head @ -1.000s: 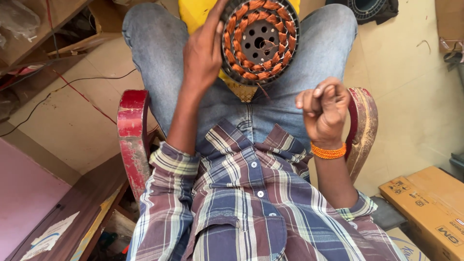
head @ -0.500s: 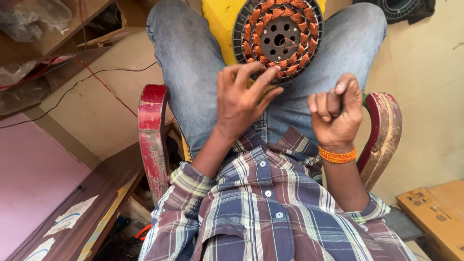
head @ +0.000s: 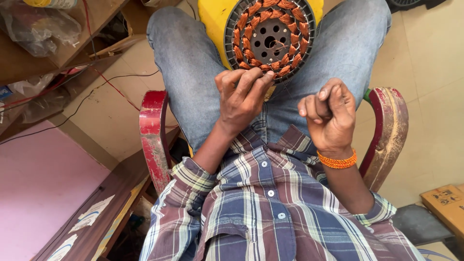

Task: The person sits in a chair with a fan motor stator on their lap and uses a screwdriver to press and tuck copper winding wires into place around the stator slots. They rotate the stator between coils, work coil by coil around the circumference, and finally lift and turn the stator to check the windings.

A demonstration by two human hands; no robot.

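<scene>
A round motor stator with a ring of copper coils and a grey perforated hub stands between my knees against a yellow body. My left hand is at the stator's lower rim, fingertips pinched together on the coils there. My right hand, with an orange band at the wrist, is raised to the right of it, fingers curled into a loose fist. A wire in that fist is too thin to make out. I sit in jeans and a plaid shirt.
I sit on a red chair with worn armrests. Wooden shelves with plastic bags and red and black cables are at the left. A cardboard box lies at the lower right on the tiled floor.
My left hand has slid from the stator's left side down to its lower rim and pinched there. My right hand stays raised and curled.
</scene>
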